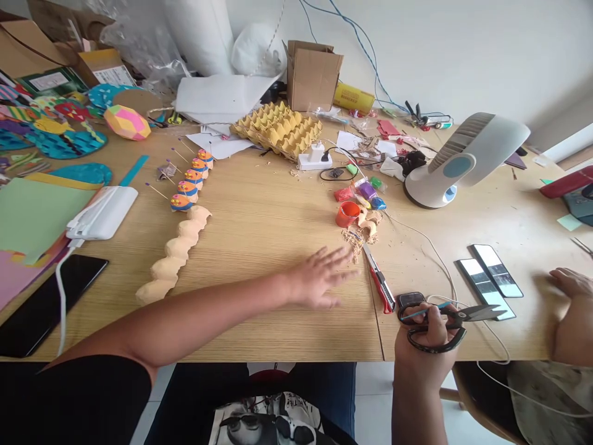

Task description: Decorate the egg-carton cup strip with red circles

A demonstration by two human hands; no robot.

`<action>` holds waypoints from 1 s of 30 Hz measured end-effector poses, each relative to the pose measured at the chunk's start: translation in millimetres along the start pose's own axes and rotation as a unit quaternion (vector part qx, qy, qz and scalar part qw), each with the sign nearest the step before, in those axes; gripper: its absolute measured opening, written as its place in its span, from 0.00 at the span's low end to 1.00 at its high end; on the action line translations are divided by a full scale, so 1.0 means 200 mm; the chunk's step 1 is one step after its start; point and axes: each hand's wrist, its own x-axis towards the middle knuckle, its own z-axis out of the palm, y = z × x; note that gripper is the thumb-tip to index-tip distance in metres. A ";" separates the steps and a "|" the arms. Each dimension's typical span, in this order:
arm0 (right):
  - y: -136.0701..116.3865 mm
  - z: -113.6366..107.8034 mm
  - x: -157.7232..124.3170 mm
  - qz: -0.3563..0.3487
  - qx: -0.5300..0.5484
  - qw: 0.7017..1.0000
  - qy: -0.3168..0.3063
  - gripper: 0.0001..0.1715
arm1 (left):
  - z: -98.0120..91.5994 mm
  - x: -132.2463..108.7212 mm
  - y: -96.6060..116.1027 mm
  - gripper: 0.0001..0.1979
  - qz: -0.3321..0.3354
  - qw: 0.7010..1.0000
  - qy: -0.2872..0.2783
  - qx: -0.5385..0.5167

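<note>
Two hands are at work at the near edge of the table (259,216), and the red cutter (380,278) lying between them serves as the marker. Just right of the cutter's near end, the right hand (428,337) is closed on the black scissors (445,324); its fingers pass through the loops, and the blades point away to the right, pressed together. A thin blue stick (424,312) lies across the same fingers and seems pinned against the upper loop, though it is too fine to be sure. So both things sit inside this grip, not beside it.

Left of the cutter, the left hand (319,278) hovers flat with fingers spread, holding nothing, its fingertips near the blade end. Right of the cutter lie two phones (484,287), and past them another person's hand (572,284) rests on the wood. Well left of the cutter lies a bare strip of carton cups (176,256), unpainted. Just beyond the cutter are shavings (356,241) and an orange cup (347,213).

Farther left and beyond, five painted pieces (192,179) stand in a row with pins; I judge these done, and the bare strip left to do. Far beyond the cutter the yellow egg tray (278,127) looks uncut.
</note>
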 end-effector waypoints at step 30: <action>-0.06 0.15 -0.11 0.027 -0.056 0.993 -0.097 0.20 | 0.11 0.38 0.11 0.39 -0.191 0.978 0.085 0.012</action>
